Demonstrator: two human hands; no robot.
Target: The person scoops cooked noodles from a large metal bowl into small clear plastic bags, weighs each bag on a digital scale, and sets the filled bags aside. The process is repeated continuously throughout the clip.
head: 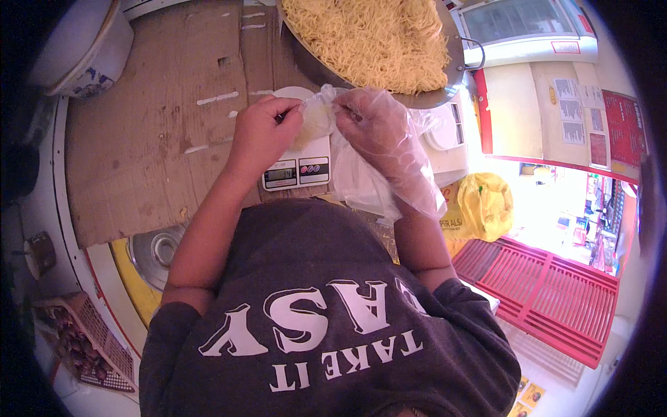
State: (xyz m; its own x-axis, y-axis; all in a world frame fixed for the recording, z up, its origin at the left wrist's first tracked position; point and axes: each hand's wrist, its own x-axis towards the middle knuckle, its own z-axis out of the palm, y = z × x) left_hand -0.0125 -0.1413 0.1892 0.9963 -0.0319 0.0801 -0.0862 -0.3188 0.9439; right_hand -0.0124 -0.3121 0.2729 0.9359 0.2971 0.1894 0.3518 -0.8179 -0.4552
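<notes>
A small clear plastic bag (314,124) with pale yellow contents, seemingly noodles, is held up between my two hands over a white digital kitchen scale (323,147). My left hand (267,126) pinches the bag's left side, thumb and fingers together. On my right hand (371,126) is a loose, clear plastic glove; its fingers are closed on the bag's upper right side. Beyond my hands sits a wide metal pan (318,65) heaped with yellow noodles (370,39). Flat clear plastic bags (359,180) lie under my right forearm.
The scale stands on a worn wooden board (151,135). A large tub (96,65) is at far left. Lower left are a metal lid (156,253) and a plastic crate (107,339) of onions. A white round container (442,130), yellow bag (485,206) and red rack (552,297) stand right.
</notes>
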